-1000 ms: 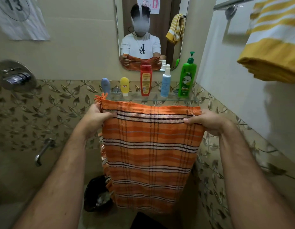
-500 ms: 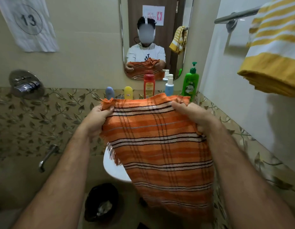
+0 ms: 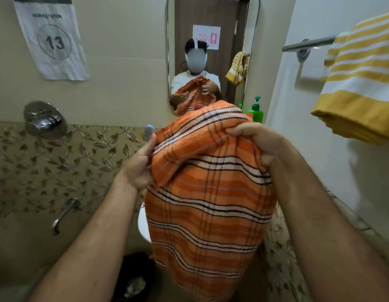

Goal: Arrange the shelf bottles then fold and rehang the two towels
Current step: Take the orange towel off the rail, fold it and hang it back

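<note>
Orange striped towel [image 3: 208, 192] held up in front of the chest, at the centre of the view. Upper part bunched and doubled over between the two hands; the rest hangs straight down below the grip.

Left hand [image 3: 139, 164] clenched on the towel's left edge, thumb up along the cloth, fingers hidden behind the fabric. Right hand [image 3: 261, 144] grasping the top fold from above, fingers curled over and pinching a ridge of cloth. Right hand sits slightly higher than the left. Both forearms bare.

Just beyond the grip, mostly hidden by the raised towel: a green pump bottle [image 3: 255, 111] showing above the right hand, and the rounded top of a blue bottle [image 3: 149, 131] just above the left thumb. Other things on the shelf cannot be seen.

Up and to the right of the grip, well apart from it: a yellow and white striped towel [image 3: 359, 83], folded, draped over a metal rail [image 3: 307, 45] on the side wall.

Behind the grip, a wall mirror [image 3: 211, 40] shows the person holding the orange cloth. Far left of the grip: a chrome tap fitting [image 3: 44, 119], a spout [image 3: 64, 215] lower down, a paper sign [image 3: 52, 40] marked 13 above. Below the left forearm, a dark bin [image 3: 137, 277] on the floor.
</note>
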The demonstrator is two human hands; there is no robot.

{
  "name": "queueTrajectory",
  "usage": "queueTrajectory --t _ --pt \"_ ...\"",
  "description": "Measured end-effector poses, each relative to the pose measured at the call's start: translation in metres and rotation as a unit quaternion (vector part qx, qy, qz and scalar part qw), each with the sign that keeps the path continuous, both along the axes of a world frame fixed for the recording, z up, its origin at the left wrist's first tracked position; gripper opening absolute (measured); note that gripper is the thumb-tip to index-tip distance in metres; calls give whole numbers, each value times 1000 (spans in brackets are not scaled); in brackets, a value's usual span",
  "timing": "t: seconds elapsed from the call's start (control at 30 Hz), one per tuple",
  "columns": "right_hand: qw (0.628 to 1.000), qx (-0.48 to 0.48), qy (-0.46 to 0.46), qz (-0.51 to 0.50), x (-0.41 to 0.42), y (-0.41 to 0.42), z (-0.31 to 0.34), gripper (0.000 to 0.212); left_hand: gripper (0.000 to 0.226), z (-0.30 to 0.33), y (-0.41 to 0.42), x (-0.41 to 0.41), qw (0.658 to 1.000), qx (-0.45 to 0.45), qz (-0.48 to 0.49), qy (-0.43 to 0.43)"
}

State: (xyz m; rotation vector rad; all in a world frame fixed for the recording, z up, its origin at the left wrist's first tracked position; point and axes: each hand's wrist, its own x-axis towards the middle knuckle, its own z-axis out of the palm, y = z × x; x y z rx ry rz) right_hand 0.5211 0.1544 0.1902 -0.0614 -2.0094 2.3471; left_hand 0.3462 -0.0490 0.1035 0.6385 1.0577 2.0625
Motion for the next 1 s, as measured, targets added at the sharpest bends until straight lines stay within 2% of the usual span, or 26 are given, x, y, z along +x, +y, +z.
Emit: queueTrajectory --t 0.17,0.23,0.3,0.37,0.5,0.57,0.67,0.77,0.9,1.0 --pt "993 -61 3 -103 -19 -18 26 24 110 -29 12 20 996 15 -84 31" --pt "988 -68 6 -136 -24 -20 32 26 117 -49 14 28 991 22 -120 60" --pt "984 -79 14 -161 -28 -21 37 26 128 -65 17 38 986 -13 -131 98" --pt "980 -84 17 -177 -31 -23 40 24 145 -74 21 47 982 -96 -133 96" --pt "979 -83 13 -184 -34 -27 40 30 122 -76 33 57 971 -130 -182 85" --pt "980 -82 12 -181 -33 -30 41 25 123 -68 40 57 974 -129 -171 69" --pt "979 -79 21 -185 -28 -27 46 24 116 -56 50 52 982 -99 -156 38" --pt "978 -50 23 -201 -22 -16 52 20 90 -48 50 44 987 -58 -151 23" --pt "973 13 14 -229 -13 0 55 15 75 -33 41 34 988 -34 -115 101" --pt "971 40 2 -236 -10 9 54 17 73 -20 35 34 982 -37 -136 124"
